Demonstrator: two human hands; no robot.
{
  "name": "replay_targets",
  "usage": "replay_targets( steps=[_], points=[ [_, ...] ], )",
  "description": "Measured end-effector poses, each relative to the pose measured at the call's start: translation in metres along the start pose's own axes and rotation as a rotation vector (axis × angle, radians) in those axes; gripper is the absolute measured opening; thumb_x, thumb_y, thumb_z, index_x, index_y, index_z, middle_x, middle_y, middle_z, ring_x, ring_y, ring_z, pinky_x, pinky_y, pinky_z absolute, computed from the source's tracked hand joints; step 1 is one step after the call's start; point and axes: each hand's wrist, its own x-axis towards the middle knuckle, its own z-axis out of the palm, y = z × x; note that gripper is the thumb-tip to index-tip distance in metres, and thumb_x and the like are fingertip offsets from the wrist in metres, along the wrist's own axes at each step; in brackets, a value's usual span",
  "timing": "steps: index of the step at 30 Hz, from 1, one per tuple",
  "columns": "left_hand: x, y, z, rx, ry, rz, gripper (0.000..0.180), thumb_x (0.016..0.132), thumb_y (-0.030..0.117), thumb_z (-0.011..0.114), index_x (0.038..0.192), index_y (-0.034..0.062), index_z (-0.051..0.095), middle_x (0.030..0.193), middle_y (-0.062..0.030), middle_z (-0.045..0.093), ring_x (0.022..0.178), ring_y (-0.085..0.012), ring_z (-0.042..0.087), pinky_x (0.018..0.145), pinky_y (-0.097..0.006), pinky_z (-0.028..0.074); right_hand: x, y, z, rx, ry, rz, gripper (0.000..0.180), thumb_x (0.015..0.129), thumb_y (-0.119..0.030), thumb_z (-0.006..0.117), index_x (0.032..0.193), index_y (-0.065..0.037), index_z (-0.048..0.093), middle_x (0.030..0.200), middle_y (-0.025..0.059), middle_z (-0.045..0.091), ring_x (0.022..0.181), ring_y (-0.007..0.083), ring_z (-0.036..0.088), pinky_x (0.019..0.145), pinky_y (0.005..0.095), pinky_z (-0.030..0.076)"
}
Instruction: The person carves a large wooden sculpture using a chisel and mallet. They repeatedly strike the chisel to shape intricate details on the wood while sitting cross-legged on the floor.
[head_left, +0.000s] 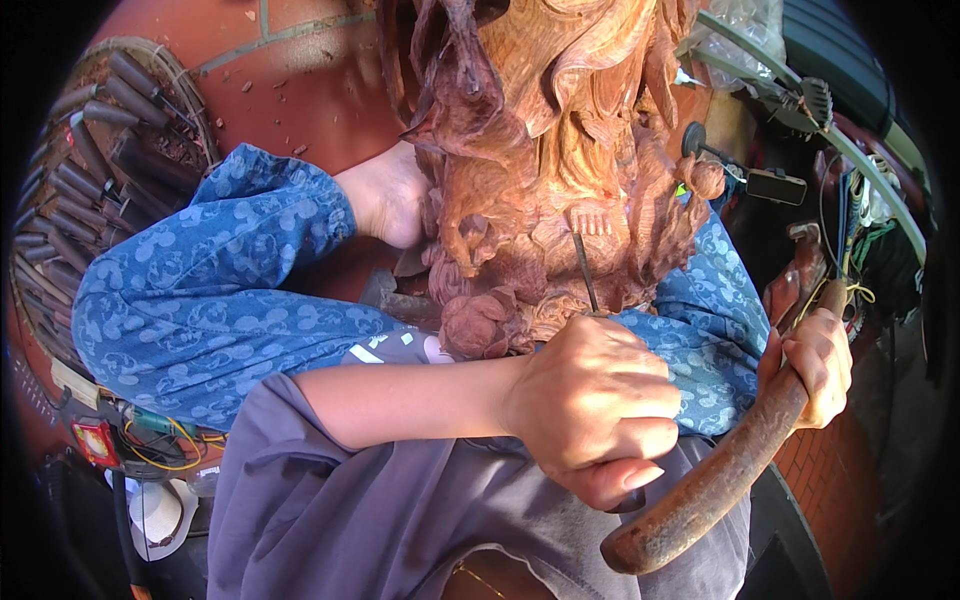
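Between my legs stands a reddish-brown wood carving point(560, 150), with flowing folds above and round, flower-like shapes at its base. My left hand point(600, 405) is wrapped in a fist around a chisel point(585, 272). The chisel's thin dark blade points up and away, its tip at a small ridged part low on the carving. Most of the handle is hidden inside my fist. Over at the right, my right hand point(820, 370) grips a curved wooden club point(700, 485) near its upper end. The club's thick worn end hangs close beside the butt of the chisel, seemingly just apart from it.
A round basket point(190, 85) full of dark-handled carving tools point(85, 205) lies at the left. To the right are a phone on a holder point(776, 187), a curved metal bar point(870, 165) and cords. Wood chips dot the red tile floor point(290, 105). A white cup-like object point(158, 513) sits lower left.
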Motion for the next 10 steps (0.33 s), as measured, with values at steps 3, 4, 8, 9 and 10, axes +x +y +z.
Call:
replay_targets(
  steps=[3, 4, 8, 9, 10],
  points=[
    [-0.0014, -0.0007, 0.0008, 0.025, 0.016, -0.004, 0.023, 0.064, 0.025, 0.063, 0.06, 0.012, 0.045, 0.06, -0.0021, 0.037, 0.048, -0.0204, 0.044, 0.042, -0.034, 0.035, -0.0008, -0.0001, 0.0027, 0.006, -0.001, 0.006, 0.022, 0.07, 0.003, 0.076, 0.073, -0.001, 0.055, 0.059, 0.0079, 0.053, 0.051, 0.0221, 0.053, 0.052, 0.034, 0.047],
    [-0.0016, -0.0009, 0.0005, 0.025, 0.014, -0.002, 0.022, 0.064, 0.025, 0.063, 0.06, 0.012, 0.045, 0.06, -0.0021, 0.037, 0.048, -0.0205, 0.044, 0.042, -0.034, 0.035, -0.001, -0.0003, 0.0031, 0.007, -0.001, 0.01, 0.022, 0.071, 0.003, 0.076, 0.073, -0.001, 0.055, 0.059, 0.0079, 0.053, 0.051, 0.0221, 0.053, 0.052, 0.0341, 0.047],
    [-0.0024, -0.0016, 0.0003, 0.026, 0.016, 0.001, 0.022, 0.064, 0.026, 0.063, 0.061, 0.0119, 0.046, 0.06, -0.002, 0.037, 0.048, -0.0205, 0.044, 0.042, -0.034, 0.035, -0.0009, -0.0001, 0.0029, 0.011, -0.02, -0.003, 0.022, 0.071, 0.003, 0.076, 0.074, -0.001, 0.055, 0.058, 0.0079, 0.053, 0.051, 0.0223, 0.053, 0.052, 0.0344, 0.047],
    [-0.0028, -0.0014, 0.001, 0.028, 0.02, 0.0, 0.022, 0.064, 0.026, 0.063, 0.061, 0.0118, 0.046, 0.061, -0.0019, 0.038, 0.048, -0.0205, 0.044, 0.042, -0.034, 0.035, -0.0008, 0.0003, 0.0027, 0.016, -0.025, -0.006, 0.022, 0.071, 0.003, 0.076, 0.074, -0.001, 0.055, 0.058, 0.0078, 0.053, 0.051, 0.0224, 0.053, 0.052, 0.0344, 0.047],
    [-0.0029, -0.0014, 0.0011, 0.026, 0.021, -0.001, 0.022, 0.064, 0.026, 0.063, 0.061, 0.0118, 0.046, 0.061, -0.0019, 0.038, 0.048, -0.0205, 0.044, 0.042, -0.034, 0.035, -0.0006, 0.0008, 0.0023, 0.022, -0.031, -0.01, 0.022, 0.071, 0.003, 0.077, 0.075, -0.001, 0.055, 0.058, 0.0078, 0.053, 0.051, 0.0224, 0.053, 0.052, 0.0345, 0.047]
  ],
)
